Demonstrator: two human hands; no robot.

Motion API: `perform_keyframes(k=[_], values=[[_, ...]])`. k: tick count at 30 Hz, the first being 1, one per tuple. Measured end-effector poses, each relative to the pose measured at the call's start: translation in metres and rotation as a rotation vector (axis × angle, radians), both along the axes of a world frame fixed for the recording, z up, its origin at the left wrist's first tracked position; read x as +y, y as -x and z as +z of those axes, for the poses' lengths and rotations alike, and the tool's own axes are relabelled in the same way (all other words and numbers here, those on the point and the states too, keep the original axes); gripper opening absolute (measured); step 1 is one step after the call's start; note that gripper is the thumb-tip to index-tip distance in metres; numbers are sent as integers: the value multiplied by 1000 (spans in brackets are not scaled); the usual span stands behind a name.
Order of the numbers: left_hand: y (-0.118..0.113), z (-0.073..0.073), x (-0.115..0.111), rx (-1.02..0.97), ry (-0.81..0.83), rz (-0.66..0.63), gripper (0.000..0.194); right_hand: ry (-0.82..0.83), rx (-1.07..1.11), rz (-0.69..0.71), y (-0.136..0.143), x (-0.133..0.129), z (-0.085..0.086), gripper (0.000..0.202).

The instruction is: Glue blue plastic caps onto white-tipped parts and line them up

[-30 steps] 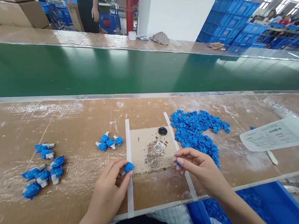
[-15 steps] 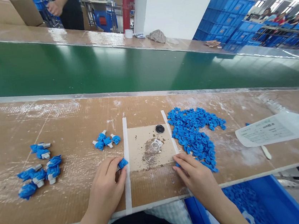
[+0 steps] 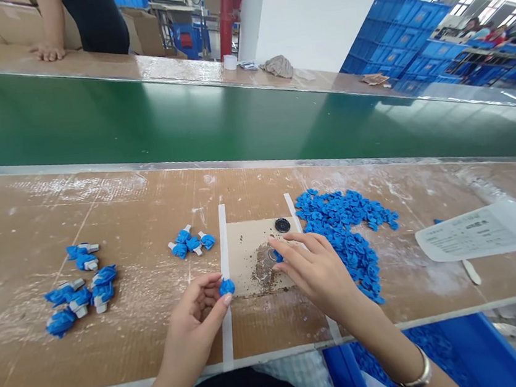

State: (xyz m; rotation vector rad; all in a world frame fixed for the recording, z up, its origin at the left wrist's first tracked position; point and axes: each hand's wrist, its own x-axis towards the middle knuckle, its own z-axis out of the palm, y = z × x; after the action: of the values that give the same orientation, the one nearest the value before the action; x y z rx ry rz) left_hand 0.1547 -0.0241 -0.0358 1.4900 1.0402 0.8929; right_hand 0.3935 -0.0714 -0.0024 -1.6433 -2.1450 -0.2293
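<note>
Between thumb and fingers, my left hand [image 3: 197,315] holds a blue knob-like plastic part [image 3: 226,286] beside the left white tape strip. My right hand [image 3: 310,268] pinches a small blue plastic piece [image 3: 278,256] over a wet clear dish [image 3: 272,254] on the beige cardboard square [image 3: 243,270]; the fingers partly cover both. Right of my right hand spreads a pile of small blue pieces [image 3: 335,216]. Several blue parts with grey-white stems [image 3: 192,241] lie above my left hand, and more sit in a group [image 3: 79,299] farther left.
A black round cap [image 3: 282,225] rests on the cardboard's far edge. A white labelled bottle [image 3: 481,230] lies at right. Beyond the table runs a green conveyor belt [image 3: 184,121], with a person's hand [image 3: 49,52] on its far ledge. Blue bins [image 3: 471,343] stand below the near edge.
My right hand has moved left from the pile's edge to the clear dish with a blue piece. My left hand has turned its blue part. The person opposite has put a hand on the ledge.
</note>
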Motion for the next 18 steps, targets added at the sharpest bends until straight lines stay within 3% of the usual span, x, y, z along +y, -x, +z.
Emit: perform_keyframes(k=[3, 6, 8, 14, 18], values=[[-6, 3, -3, -217, 201, -15, 28, 53, -19, 23, 2, 5, -3, 30], [-12, 5, -4, -318, 310, -54, 31, 47, 93, 25, 3, 3, -5, 27], [-15, 7, -4, -346, 352, -76, 33, 27, 312, 7, 7, 0, -4, 27], [-30, 21, -11, -457, 420, -173, 33, 196, 1365, 24, 31, -16, 1, 32], [-37, 33, -16, -518, 443, -217, 33, 211, 1616, 55, 45, -20, 3, 32]])
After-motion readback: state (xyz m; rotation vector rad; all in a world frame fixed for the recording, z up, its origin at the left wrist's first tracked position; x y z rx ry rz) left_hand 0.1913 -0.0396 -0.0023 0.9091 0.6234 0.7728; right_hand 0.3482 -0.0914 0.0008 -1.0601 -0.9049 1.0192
